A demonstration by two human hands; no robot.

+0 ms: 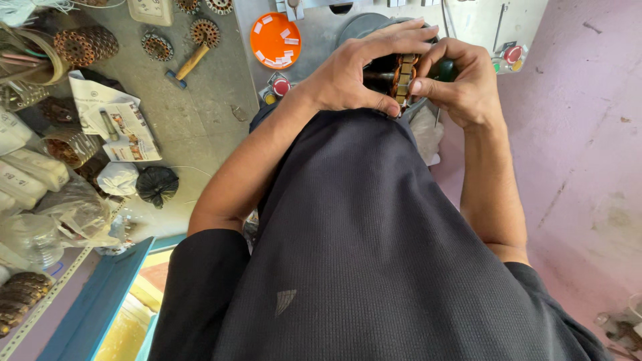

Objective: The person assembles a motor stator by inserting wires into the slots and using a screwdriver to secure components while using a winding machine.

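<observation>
Motor armature (403, 77) with copper-coloured slots, held above the dark shirt (374, 234), left hand (358, 73) fingers wrapped over its top, right hand (461, 83) pinching its side, green-handled screwdriver (445, 70) tucked in the right palm, wooden-handled hammer (188, 63) far left on the bench (194, 120).

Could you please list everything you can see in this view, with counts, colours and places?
motor winding core: one, copper and dark, held between both hands at top centre
orange disc: one, orange with small white patches, top centre on the grey bench
hammer: one, wooden handle, upper left on the bench
wound copper cores: several, brown, scattered along the top left
printed paper: one, white, left
black bag: one, black, left of centre
red push buttons: at least two, red, near the hands
blue tray edge: one, blue, lower left
left hand: gripping the core
right hand: gripping the core, with a green-handled tool
</observation>
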